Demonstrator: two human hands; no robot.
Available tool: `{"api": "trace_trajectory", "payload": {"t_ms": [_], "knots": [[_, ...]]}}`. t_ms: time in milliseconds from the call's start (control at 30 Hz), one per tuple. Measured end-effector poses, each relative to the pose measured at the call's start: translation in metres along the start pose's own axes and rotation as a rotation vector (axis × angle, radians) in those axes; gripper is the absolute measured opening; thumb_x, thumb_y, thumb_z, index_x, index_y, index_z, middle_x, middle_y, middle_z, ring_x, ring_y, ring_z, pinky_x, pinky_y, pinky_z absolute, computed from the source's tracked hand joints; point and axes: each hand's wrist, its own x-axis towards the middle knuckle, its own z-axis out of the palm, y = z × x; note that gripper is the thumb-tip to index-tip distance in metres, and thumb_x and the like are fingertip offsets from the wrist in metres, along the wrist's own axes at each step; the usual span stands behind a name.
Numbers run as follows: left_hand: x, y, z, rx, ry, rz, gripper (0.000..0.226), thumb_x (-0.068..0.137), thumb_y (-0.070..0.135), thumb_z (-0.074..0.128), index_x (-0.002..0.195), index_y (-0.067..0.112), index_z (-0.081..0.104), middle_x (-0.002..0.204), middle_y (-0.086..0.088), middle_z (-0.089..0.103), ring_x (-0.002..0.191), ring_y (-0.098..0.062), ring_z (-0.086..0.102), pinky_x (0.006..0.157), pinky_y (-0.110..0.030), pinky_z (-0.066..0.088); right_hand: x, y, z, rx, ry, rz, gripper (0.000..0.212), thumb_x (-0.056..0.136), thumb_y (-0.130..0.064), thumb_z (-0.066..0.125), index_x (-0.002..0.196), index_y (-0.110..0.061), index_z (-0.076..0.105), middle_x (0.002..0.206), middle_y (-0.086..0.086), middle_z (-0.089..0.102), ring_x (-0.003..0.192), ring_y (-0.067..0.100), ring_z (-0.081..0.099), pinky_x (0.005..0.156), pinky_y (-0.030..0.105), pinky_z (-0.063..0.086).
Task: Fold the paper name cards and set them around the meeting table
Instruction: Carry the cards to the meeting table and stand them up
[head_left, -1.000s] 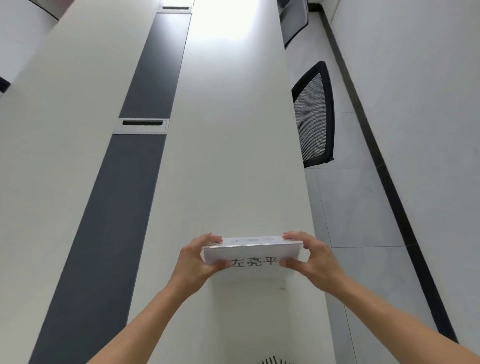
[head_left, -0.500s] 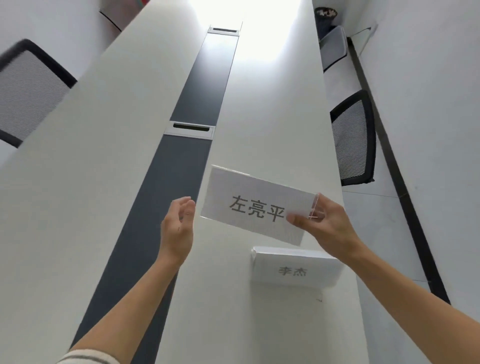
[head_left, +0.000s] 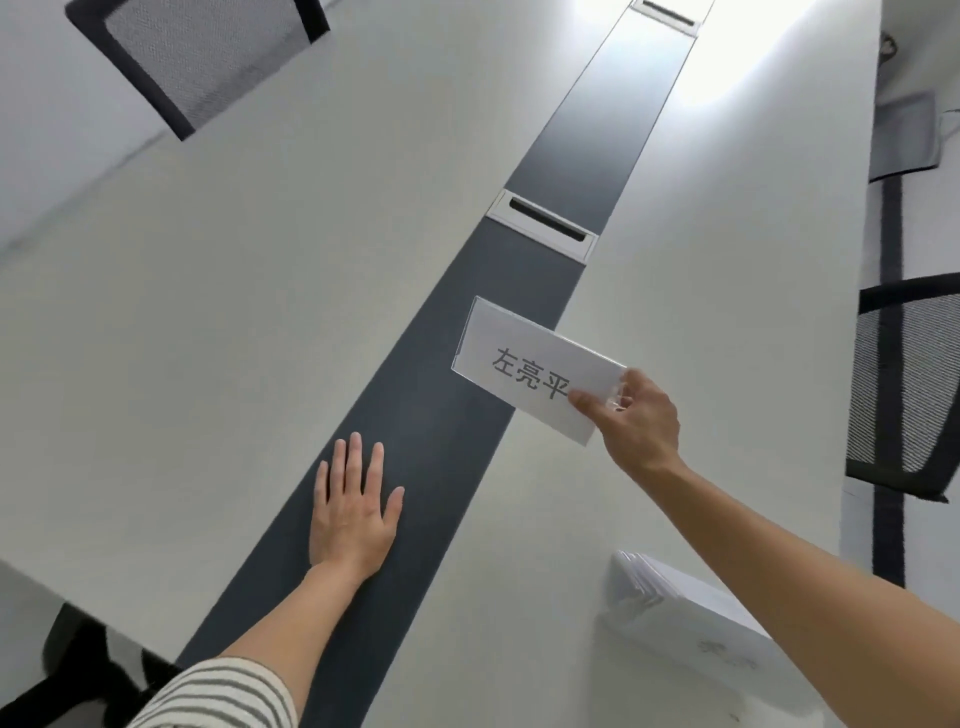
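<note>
My right hand (head_left: 636, 418) pinches the right end of a white name card (head_left: 524, 364) with three printed black characters. The card hangs tilted in the air above the dark centre strip (head_left: 426, 415) of the long white meeting table (head_left: 234, 312). Palm down, my left hand (head_left: 356, 512) lies flat on that strip with its fingers spread and nothing in it. A stack of white name cards (head_left: 675, 608) rests on the table at the lower right, partly hidden by my right forearm.
A cable port with a grey frame (head_left: 543, 223) sits in the centre strip beyond the card; another (head_left: 667, 15) is at the far end. Black mesh chairs stand at the far left (head_left: 197, 57) and along the right side (head_left: 904, 384).
My right hand lifted the top card off the stack and carried it left over the centre strip. My left hand let go and now lies flat on the table. The view swung left.
</note>
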Motion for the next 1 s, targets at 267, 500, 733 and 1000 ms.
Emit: {"api": "trace_trajectory", "payload": {"t_ms": [267, 500, 733, 1000], "knots": [[0.002, -0.001, 0.006, -0.001, -0.023, -0.012, 0.07, 0.092, 0.05, 0.03, 0.151, 0.013, 0.022, 0.16, -0.017, 0.019, 0.148, -0.031, 0.016, 0.116, -0.05, 0.019, 0.08, -0.026, 0.069, 0.07, 0.007, -0.017, 0.04, 0.072, -0.04, 0.078, 0.104, -0.022, 0.06, 0.102, -0.002, 0.069, 0.097, 0.025, 0.065, 0.087, 0.042, 0.052], [0.003, 0.0, 0.006, 0.012, -0.041, -0.007, 0.07, 0.091, 0.049, 0.033, 0.15, 0.011, 0.024, 0.158, -0.018, 0.023, 0.147, -0.032, 0.018, 0.114, -0.051, 0.021, 0.1, -0.013, 0.087, -0.06, -0.037, 0.011, 0.045, 0.076, -0.033, 0.076, 0.116, -0.022, 0.058, 0.113, 0.003, 0.065, 0.095, 0.02, 0.056, 0.08, 0.027, 0.041], [0.003, 0.0, 0.005, 0.018, -0.026, -0.002, 0.068, 0.091, 0.048, 0.034, 0.148, 0.011, 0.03, 0.157, -0.018, 0.026, 0.146, -0.033, 0.022, 0.114, -0.051, 0.022, 0.109, -0.015, 0.084, -0.327, -0.004, -0.206, 0.045, 0.087, -0.035, 0.062, 0.13, -0.027, 0.054, 0.13, 0.002, 0.061, 0.112, 0.028, 0.057, 0.095, 0.043, 0.045], [0.003, 0.0, 0.006, 0.013, -0.01, -0.004, 0.068, 0.091, 0.049, 0.032, 0.148, 0.011, 0.031, 0.157, -0.018, 0.026, 0.145, -0.033, 0.024, 0.115, -0.051, 0.022, 0.118, -0.017, 0.078, -0.392, -0.09, -0.191, 0.049, 0.088, -0.038, 0.061, 0.134, -0.028, 0.049, 0.131, 0.003, 0.059, 0.116, 0.028, 0.054, 0.091, 0.042, 0.046]]}}
